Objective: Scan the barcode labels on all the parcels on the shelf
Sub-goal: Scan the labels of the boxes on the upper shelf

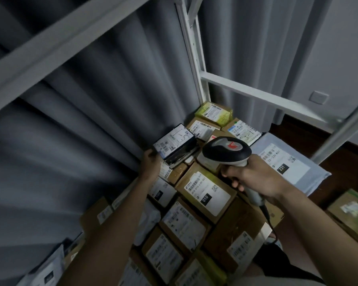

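cardboard: brown parcels (205, 193) lie packed side by side on the shelf (232, 83), most with white labels facing up; a pale mailer (287, 162) sits at the right edge.
head view, left hand: the left hand (151, 164) reaches to the back by the grey curtain (91, 120) and grips the near corner of a dark box (176, 146), fingers curled round its edge; the box is tilted up off the pile.
head view, right hand: the right hand (254, 178) is wrapped round the handle of the scanner (225, 150), one finger near the trigger as far as i can tell; its head points toward the tilted box.
label: the label (172, 141) on the dark box faces up and toward the scanner, with handwriting across it.
step, judged: likely lining up a scan of the dark box; whether it has read, i cannot tell.
risk, angle: the tilt may leave the barcode oblique to the beam, so the read could fail.
risk, wrong code: labels lie close together below, so the beam could catch a neighbour instead.
risk, slip: held by one corner only, the box could drop and shift the pile.
risk, light: the scene is dim and blurred, so aim may be poor.
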